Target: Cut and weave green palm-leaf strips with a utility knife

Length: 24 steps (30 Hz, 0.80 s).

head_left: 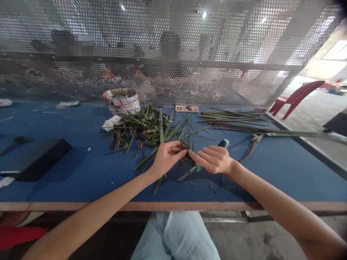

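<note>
My left hand pinches a small piece of green leaf over the middle of the blue table. My right hand has its fingers curled, with thumb and forefinger closed on the same leaf piece from the right. A utility knife with a teal and black handle lies below and behind my right hand, its blade pointing to the lower left. Long green leaf strips and a heap of leaf scraps lie just beyond my left hand.
A paper-covered pot stands behind the scraps. A phone lies near the perforated metal screen. More long leaves are at the back right, a black block at the left, a red chair beyond the table.
</note>
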Each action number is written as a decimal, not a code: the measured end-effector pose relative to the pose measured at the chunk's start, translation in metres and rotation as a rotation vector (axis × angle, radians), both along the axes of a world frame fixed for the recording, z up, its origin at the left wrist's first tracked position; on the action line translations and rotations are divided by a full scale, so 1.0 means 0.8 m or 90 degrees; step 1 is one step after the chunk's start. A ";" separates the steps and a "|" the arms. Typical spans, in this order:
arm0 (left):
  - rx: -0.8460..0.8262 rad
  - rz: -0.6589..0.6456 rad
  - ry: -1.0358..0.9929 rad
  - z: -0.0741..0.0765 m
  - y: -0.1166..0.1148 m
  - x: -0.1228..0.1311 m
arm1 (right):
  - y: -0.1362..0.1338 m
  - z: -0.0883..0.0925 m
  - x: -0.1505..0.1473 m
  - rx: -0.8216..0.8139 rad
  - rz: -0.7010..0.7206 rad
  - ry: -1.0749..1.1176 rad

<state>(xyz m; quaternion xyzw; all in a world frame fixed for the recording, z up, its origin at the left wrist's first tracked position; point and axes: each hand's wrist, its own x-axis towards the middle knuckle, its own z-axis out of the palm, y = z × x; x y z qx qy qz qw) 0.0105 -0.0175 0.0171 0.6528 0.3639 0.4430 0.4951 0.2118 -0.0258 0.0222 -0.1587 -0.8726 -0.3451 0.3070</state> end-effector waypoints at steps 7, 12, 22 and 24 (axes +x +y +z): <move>0.010 -0.023 -0.011 -0.004 0.005 -0.002 | -0.001 0.006 -0.004 0.059 -0.007 0.005; 0.015 -0.030 0.002 -0.003 0.005 -0.002 | 0.001 0.004 0.000 0.033 -0.025 -0.009; 0.005 -0.011 0.026 0.003 0.000 -0.002 | 0.004 -0.004 0.005 -0.056 -0.026 -0.018; 0.003 -0.009 0.027 0.004 0.000 -0.002 | 0.005 -0.005 0.006 -0.069 -0.021 -0.018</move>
